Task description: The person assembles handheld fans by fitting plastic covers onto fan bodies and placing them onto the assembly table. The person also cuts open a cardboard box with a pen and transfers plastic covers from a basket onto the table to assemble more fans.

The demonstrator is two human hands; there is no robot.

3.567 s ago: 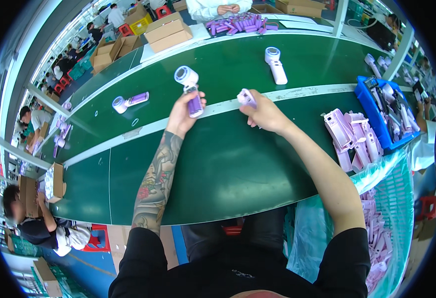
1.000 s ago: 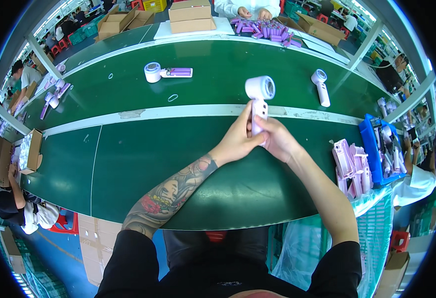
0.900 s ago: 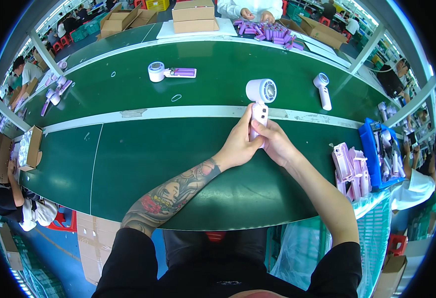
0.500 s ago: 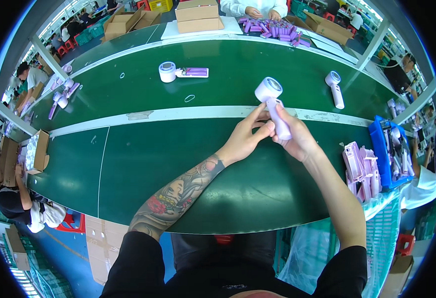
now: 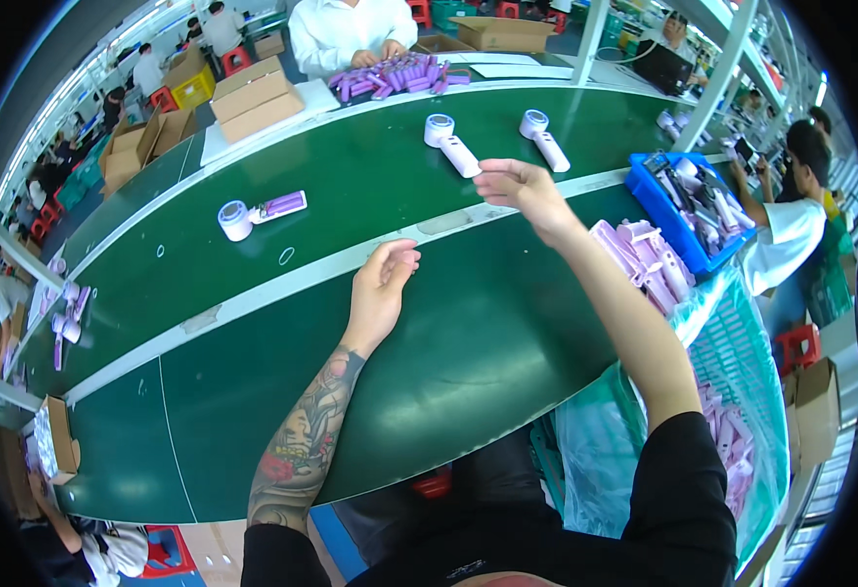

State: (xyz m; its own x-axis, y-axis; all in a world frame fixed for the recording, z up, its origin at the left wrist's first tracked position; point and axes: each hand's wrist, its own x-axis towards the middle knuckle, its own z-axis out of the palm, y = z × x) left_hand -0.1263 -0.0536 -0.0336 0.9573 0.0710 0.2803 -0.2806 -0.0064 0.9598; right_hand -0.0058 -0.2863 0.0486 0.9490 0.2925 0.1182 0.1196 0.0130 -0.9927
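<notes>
The green tabletop curves across the whole view, a pale stripe running along it. A blue bin of parts sits at the right, with a heap of lilac shells just beside it. The left hand rests open and empty on the green surface (fingers loosely curled). The right hand hovers open, holding nothing, near a white handheld fan lying flat beyond the stripe.
</notes>
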